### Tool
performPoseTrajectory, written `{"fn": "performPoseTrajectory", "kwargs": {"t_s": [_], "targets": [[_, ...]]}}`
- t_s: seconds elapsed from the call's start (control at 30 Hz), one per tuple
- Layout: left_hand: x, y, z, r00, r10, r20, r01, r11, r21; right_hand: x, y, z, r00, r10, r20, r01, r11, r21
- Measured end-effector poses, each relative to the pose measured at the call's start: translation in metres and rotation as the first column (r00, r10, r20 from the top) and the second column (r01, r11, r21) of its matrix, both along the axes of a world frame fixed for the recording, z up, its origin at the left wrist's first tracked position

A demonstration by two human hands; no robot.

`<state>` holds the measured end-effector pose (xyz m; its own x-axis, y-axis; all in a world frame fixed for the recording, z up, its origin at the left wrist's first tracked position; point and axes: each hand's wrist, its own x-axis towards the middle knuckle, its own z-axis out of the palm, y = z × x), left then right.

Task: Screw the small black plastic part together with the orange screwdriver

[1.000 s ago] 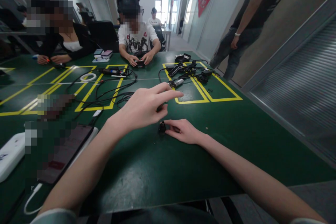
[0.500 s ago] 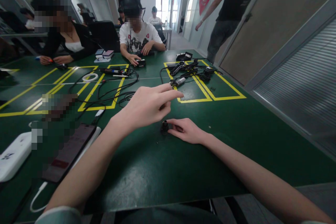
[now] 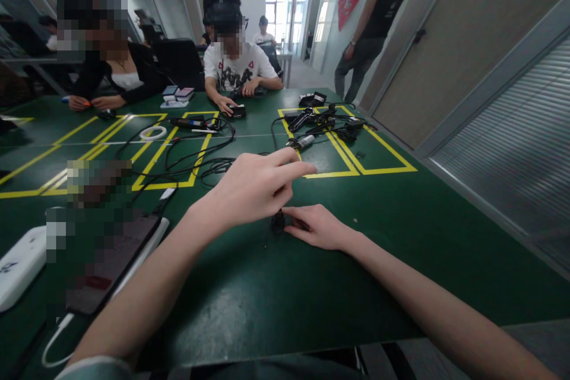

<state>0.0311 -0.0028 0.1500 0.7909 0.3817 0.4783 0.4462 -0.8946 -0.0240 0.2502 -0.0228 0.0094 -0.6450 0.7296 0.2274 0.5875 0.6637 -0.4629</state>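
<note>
**Two bare hands meet over a small black part (image 3: 278,222) on the green table (image 3: 249,303)**

Near the middle of the frame, the right hand (image 3: 318,227) lies low on the table top, with its thumb and forefinger closed on the small black part. The part stands upright on the cloth at the fingertips. The left hand (image 3: 256,187) hangs just above it, reaching in from the lower left. Its forefinger is stretched forward and its other fingers are loosely curled over the thumb. I cannot tell whether it holds anything.

Beyond the hands, yellow tape lines (image 3: 196,154) mark boxes on the table, and black cables (image 3: 191,157) loop across them. A white ring (image 3: 152,132) lies further left. A silver plug (image 3: 305,141) rests at the edge of the right-hand box, which holds a heap of black tools (image 3: 323,120). At the lower left edge sit a white device (image 3: 20,264) and, beside it, a dark phone (image 3: 113,261).

Across the table in the upper middle, a person in a white shirt (image 3: 234,68) handles something black. A person in a black top (image 3: 133,74) sits at the upper left, and another person (image 3: 371,24) stands at the upper right by the wall
</note>
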Motion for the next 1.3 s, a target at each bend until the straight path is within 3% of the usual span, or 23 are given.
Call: {"fn": "performPoseTrajectory", "kwargs": {"t_s": [0.2, 0.53, 0.7, 0.93, 1.13, 1.3], "targets": [[0.0028, -0.0032, 0.0048, 0.999, -0.033, 0.010, 0.033, 0.999, -0.031, 0.0004, -0.0010, 0.0001, 1.000, -0.002, -0.027, 0.002, 1.000, -0.006], [-0.0019, 0.0050, 0.0001, 1.000, 0.009, 0.015, -0.009, 0.999, -0.032, 0.0007, -0.0008, -0.0004, 1.000, 0.011, 0.010, -0.011, 1.000, 0.008], [-0.0012, 0.0026, 0.0040, 0.999, -0.040, 0.007, 0.040, 0.999, -0.023, 0.0008, -0.0017, -0.0004, 1.000, 0.000, -0.018, 0.000, 1.000, -0.016], [-0.0016, 0.0008, 0.0013, 1.000, 0.015, -0.003, -0.015, 1.000, 0.013, -0.0015, -0.0032, -0.0003, 0.999, -0.040, -0.025, 0.039, 0.999, -0.022], [-0.0018, 0.0003, 0.0058, 0.999, -0.047, 0.002, 0.047, 0.999, -0.016, -0.0018, -0.0039, 0.0010, 0.999, -0.052, -0.008, 0.052, 0.997, -0.052], [-0.0028, 0.0019, 0.0019, 1.000, -0.004, 0.009, 0.004, 1.000, 0.025, -0.0012, -0.0042, 0.0003, 0.999, -0.048, -0.018, 0.047, 0.998, -0.039]]}}
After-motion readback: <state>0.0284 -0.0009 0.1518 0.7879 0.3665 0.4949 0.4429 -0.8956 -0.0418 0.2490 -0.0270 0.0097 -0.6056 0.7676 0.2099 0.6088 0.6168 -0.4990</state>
